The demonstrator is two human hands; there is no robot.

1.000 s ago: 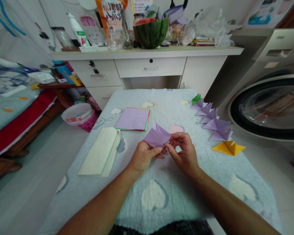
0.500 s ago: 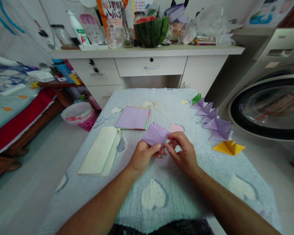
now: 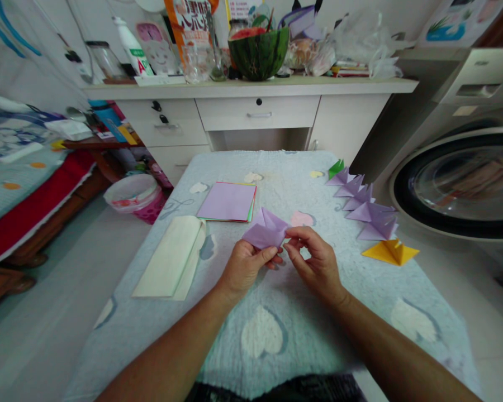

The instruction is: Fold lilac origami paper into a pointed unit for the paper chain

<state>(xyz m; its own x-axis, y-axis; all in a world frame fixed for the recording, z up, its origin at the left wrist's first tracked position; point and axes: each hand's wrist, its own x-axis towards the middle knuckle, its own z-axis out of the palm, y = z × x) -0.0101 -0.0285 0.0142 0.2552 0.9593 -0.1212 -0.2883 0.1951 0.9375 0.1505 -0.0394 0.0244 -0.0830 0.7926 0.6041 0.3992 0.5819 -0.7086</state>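
Above the middle of the cloth-covered table [image 3: 218,329], a partly folded sheet of purple origami paper [image 3: 265,230] is held between my hands. My left hand [image 3: 251,261] is closed on its lower left side, thumb on top and fingers underneath. At the right corner, my right hand [image 3: 312,255] pinches the paper between thumb and forefinger. Behind it lies a stack of square coloured paper [image 3: 227,201], purple on top. A row of folded purple paper pieces [image 3: 360,200] runs along the right, with a green folded piece [image 3: 336,167] at its far end and a yellow one [image 3: 392,252] at its near end.
Left of my hands lies a folded pale sheet [image 3: 170,259]. A white cabinet [image 3: 257,114] backs the table, holding a cut watermelon [image 3: 259,53], jars and bags. A washing machine [image 3: 465,173] stands right, a pink bin [image 3: 136,198] left.
The right thumb has risen a little toward the forefinger at the paper's right corner. A fold on the purple paper's upper face now shows more clearly. My left hand keeps its hold.
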